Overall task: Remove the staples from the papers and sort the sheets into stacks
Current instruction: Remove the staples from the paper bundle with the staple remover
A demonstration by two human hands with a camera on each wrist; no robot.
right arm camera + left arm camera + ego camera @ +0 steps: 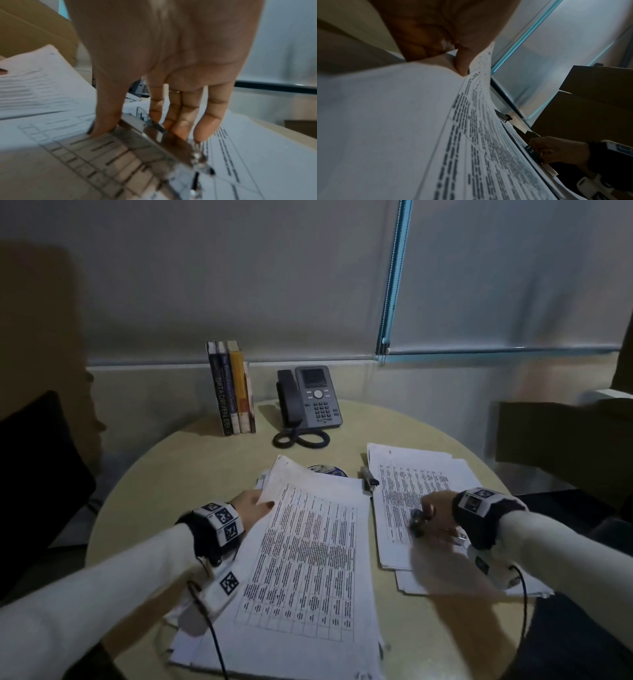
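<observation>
A printed packet of table sheets (308,559) lies in front of me on the round table. My left hand (263,501) pinches its upper left corner and lifts it; the left wrist view shows the thumb and fingers of that hand (462,67) on the curled top sheet (471,135). To the right lies a second stack of printed sheets (404,474). My right hand (424,518) rests on that stack and grips a shiny metal staple remover (416,522). The right wrist view shows that hand (142,129) holding the remover (154,132) between thumb and fingers against the paper (257,162).
A black stapler (370,479) lies between the two stacks, with a dark disc (327,469) behind the packet. A desk phone (308,398) and upright books (231,388) stand at the table's far side. Brown cardboard boxes (561,440) sit to the right.
</observation>
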